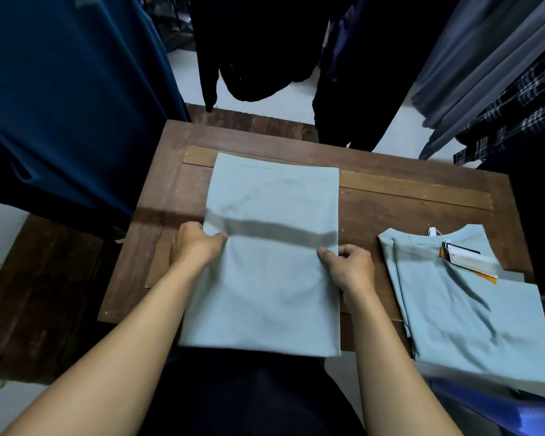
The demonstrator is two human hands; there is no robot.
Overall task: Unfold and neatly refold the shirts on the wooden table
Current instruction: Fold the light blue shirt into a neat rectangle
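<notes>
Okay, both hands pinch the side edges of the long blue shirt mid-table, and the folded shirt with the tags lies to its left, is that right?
Not quite. In the head view the folded shirt with the tags lies to the right of the long blue shirt, not its left. The rest holds: the left hand and the right hand pinch its side edges.

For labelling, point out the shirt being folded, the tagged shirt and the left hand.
shirt being folded (271,284): head view, cloth middle.
tagged shirt (472,319): head view, lower front.
left hand (195,247): head view, back.
</notes>
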